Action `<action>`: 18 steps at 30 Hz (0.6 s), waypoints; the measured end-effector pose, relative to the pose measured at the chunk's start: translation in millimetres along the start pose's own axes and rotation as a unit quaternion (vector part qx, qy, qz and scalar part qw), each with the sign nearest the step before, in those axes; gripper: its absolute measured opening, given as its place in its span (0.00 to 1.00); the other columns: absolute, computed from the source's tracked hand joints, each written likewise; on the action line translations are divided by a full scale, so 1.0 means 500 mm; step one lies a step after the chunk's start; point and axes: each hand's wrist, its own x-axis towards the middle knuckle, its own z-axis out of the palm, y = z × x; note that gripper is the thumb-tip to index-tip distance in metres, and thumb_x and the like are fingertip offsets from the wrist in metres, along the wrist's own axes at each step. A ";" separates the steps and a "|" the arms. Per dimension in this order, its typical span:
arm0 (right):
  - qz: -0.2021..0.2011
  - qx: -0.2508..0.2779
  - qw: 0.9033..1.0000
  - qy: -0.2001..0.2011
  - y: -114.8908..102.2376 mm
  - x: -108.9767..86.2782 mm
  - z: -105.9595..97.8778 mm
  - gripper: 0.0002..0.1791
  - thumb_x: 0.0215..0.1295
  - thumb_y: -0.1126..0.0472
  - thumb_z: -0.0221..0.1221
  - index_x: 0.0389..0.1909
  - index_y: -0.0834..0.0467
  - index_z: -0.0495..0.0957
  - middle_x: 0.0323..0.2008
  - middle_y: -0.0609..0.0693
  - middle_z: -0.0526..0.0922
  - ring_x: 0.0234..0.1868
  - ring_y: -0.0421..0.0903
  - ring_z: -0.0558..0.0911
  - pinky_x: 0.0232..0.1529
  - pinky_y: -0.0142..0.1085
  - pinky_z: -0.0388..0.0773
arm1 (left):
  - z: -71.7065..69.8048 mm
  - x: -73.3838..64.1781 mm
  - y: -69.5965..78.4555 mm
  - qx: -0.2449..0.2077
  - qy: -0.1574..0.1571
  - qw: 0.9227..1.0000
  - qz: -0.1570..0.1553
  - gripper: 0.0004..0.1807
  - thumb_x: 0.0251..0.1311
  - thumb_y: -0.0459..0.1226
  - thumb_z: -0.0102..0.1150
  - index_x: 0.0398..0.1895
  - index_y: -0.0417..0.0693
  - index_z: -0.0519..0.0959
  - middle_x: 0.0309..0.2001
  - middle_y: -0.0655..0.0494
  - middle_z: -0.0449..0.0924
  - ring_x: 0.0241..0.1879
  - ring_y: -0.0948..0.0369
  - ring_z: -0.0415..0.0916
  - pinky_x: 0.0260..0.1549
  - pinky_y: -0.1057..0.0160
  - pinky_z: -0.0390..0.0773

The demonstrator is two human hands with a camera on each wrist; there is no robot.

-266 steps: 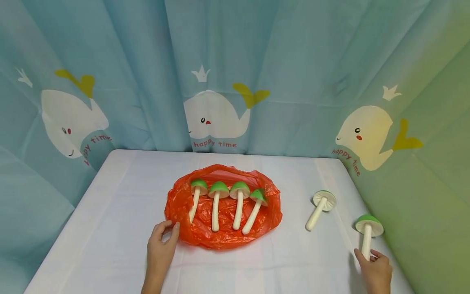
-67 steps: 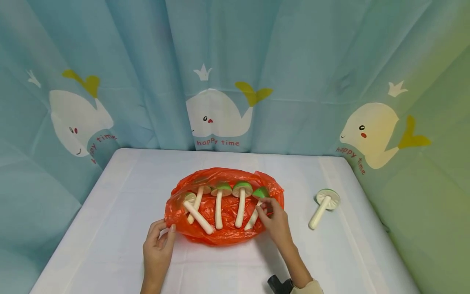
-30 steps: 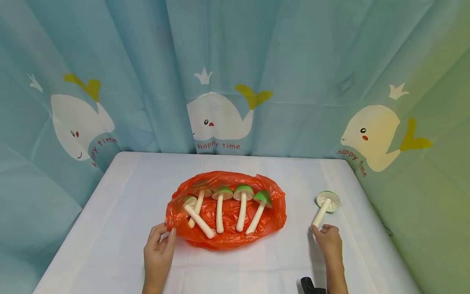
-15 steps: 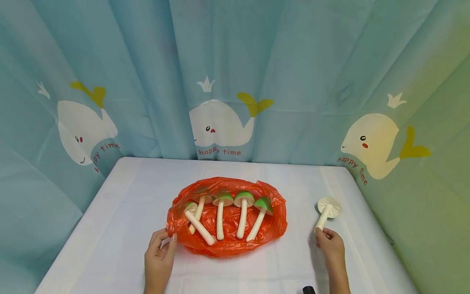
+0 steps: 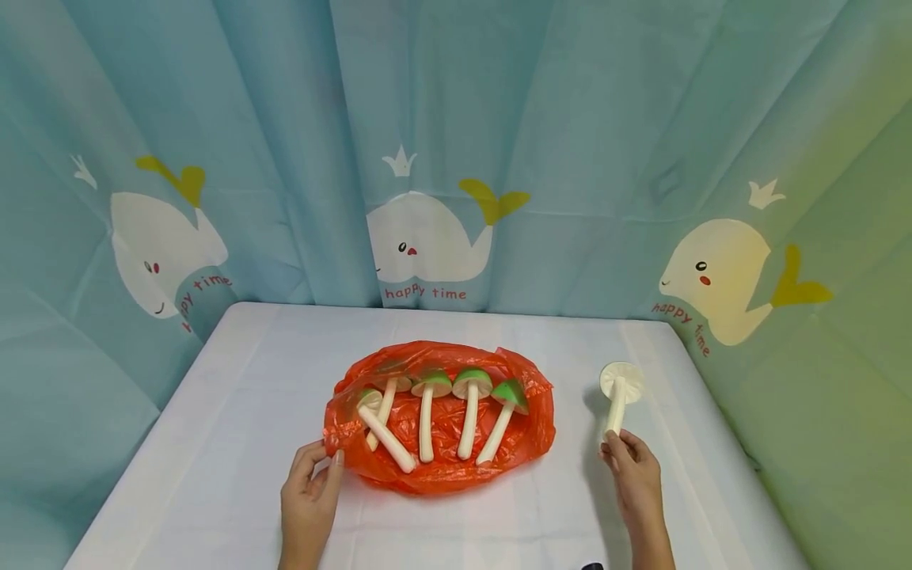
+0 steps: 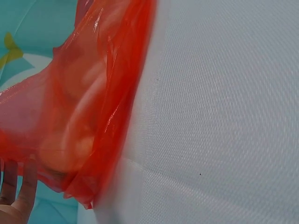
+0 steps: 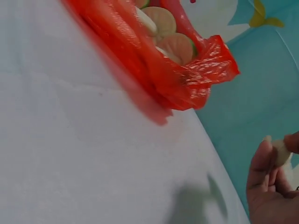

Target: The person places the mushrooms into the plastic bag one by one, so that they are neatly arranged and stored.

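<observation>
My left hand [image 5: 309, 499] pinches the left rim of a red plastic bag [image 5: 442, 483] between thumb and fingers; the left wrist view shows the fingertips [image 6: 29, 175] at the bag's edge. Inside the open bag lie several toy mushrooms [image 5: 426, 427] with green caps and white stems. The leftmost one [image 5: 388, 439] slants across its neighbour's stem. Right of the bag, my right hand [image 5: 636, 479] grips another mushroom [image 5: 617, 404] by the lower stem, cap pointing away and its pale underside showing. Its shadow falls apart from it, so it is off the table.
A white cloth covers the table [image 5: 228, 443]. Blue curtains [image 5: 584, 158] printed with whales hang behind and to the left, with a greenish side on the right. A small black object [image 5: 593, 566] shows at the bottom edge.
The right hand has gone from the bag's rightmost mushroom to the lone one at right, gripped its stem and lifted it slightly leftward. An earlier-held mushroom now lies in the bag. Left hand stays.
</observation>
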 end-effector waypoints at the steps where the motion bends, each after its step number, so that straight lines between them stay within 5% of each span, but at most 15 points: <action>1: -0.007 0.011 1.000 -0.002 0.001 -0.003 0.001 0.21 0.68 0.63 0.55 0.54 0.72 0.61 0.36 0.53 0.73 0.35 0.40 0.77 0.38 0.26 0.77 | 0.000 0.000 -0.001 -0.001 0.000 1.000 -0.001 0.05 0.55 0.18 0.56 0.34 0.29 0.76 0.42 0.54 0.72 0.45 0.65 0.72 0.38 0.75 0.76; 11: -0.068 0.062 0.994 -0.053 0.006 -0.020 0.031 0.14 0.68 0.66 0.54 0.49 0.69 0.64 0.35 0.52 0.71 0.32 0.40 0.75 0.35 0.28 0.77 | 0.004 0.000 0.032 0.002 0.001 1.000 0.027 0.07 0.52 0.13 0.54 0.33 0.25 0.75 0.40 0.52 0.72 0.43 0.67 0.72 0.37 0.75 0.77; 18: -0.099 0.103 0.984 -0.103 0.004 -0.041 0.060 0.11 0.68 0.69 0.52 0.48 0.68 0.66 0.33 0.53 0.72 0.31 0.41 0.74 0.33 0.28 0.77 | 0.003 0.001 0.003 -0.003 -0.001 1.000 0.012 0.07 0.53 0.15 0.56 0.33 0.28 0.76 0.42 0.55 0.71 0.44 0.67 0.72 0.37 0.75 0.77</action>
